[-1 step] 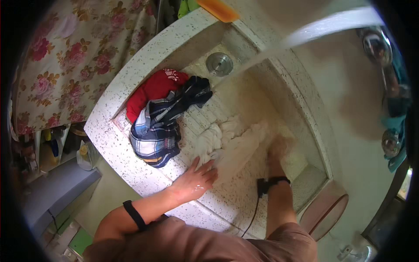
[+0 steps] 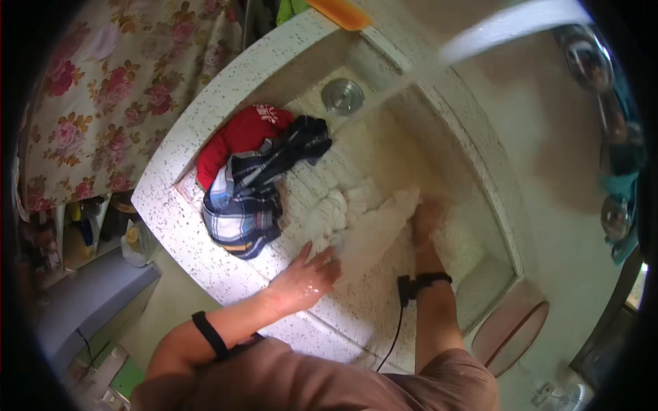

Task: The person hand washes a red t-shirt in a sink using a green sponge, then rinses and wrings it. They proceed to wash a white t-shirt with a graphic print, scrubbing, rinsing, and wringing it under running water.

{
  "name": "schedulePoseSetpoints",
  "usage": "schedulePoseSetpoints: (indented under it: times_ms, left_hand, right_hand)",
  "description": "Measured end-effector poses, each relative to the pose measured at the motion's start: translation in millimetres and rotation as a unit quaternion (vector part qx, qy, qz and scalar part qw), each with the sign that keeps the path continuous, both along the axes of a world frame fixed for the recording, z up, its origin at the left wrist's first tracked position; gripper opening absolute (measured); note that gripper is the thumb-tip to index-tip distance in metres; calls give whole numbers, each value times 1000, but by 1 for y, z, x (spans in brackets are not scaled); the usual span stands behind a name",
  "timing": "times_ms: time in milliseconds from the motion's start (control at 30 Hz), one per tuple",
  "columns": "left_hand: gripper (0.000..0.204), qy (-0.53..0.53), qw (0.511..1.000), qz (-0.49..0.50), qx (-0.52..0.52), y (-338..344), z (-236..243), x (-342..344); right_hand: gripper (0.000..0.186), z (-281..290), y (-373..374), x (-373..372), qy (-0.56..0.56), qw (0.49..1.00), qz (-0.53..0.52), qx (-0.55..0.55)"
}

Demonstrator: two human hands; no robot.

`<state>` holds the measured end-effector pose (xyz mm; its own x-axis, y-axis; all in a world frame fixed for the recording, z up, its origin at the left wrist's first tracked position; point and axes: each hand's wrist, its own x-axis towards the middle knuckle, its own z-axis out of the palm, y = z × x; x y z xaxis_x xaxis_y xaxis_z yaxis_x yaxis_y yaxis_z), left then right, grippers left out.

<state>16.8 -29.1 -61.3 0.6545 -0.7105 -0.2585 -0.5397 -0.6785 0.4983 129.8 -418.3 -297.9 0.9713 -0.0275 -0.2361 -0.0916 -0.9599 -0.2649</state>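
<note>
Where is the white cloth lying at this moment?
In the head view, the white cloth lies near the picture's middle, in the speckled sink, between the left hand and right hand, right of the plaid garment.

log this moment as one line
left hand: at white cloth | right hand: blurred, beside cloth | sink: plaid garment, red garment

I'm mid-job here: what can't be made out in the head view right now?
Head view: right hand, blurred; whether its grip holds the white cloth is unclear.
Head view: left hand, palm hidden by the back of the hand.
Head view: red garment, partly covered by the plaid garment.
Head view: orange thing, cut off by the top edge.
</note>
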Motion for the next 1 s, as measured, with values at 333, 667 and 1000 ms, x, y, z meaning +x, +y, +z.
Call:
schedulePoseSetpoints:
  times_ms: [333,667,1000]
  left_hand:
    - [35,-19,1000,15,-20,1,7,2]
    - [33,-51,998,25,-41,6,5,-3]
    - [33,-59,997,22,-50,4,4,-1]
  right_hand:
    - [38,175,179,-74,-19,967,-42,252]
    - [27,122,161,24,-6,975,-56,217]
    - [18,113,157,-6,-46,996,16,80]
